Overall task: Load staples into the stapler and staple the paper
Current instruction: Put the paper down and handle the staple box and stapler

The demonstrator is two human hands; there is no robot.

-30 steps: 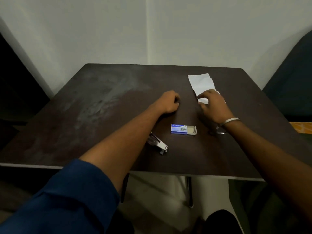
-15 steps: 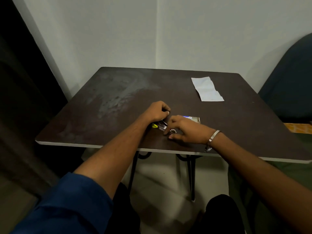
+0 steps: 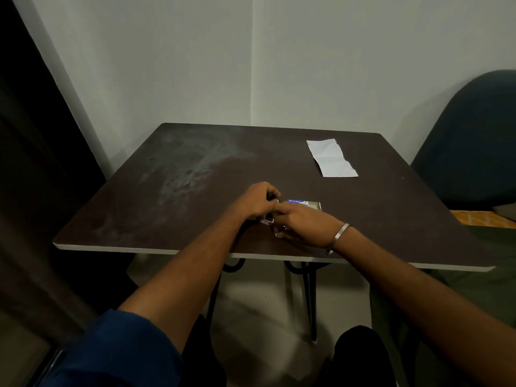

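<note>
A small metal stapler (image 3: 266,220) lies on the dark table (image 3: 167,205) near its front edge, mostly hidden under my two hands. My left hand (image 3: 258,202) is curled around its far end. My right hand (image 3: 301,223) covers its near end, fingers pressed on it. Just behind my right hand sits the blue staple box (image 3: 304,203), its tray slid partly out. The white folded paper (image 3: 331,157) lies flat at the table's far right, apart from both hands.
The table stands in a corner of white walls. A dark rounded chair back (image 3: 474,141) is to the right, and a dark curtain (image 3: 36,191) hangs on the left. Black metal table legs (image 3: 307,297) show below the front edge.
My right hand left the paper and came back to the stapler, and my left hand drew in to it too. Both hands now hold the stapler. The camera view pulled back.
</note>
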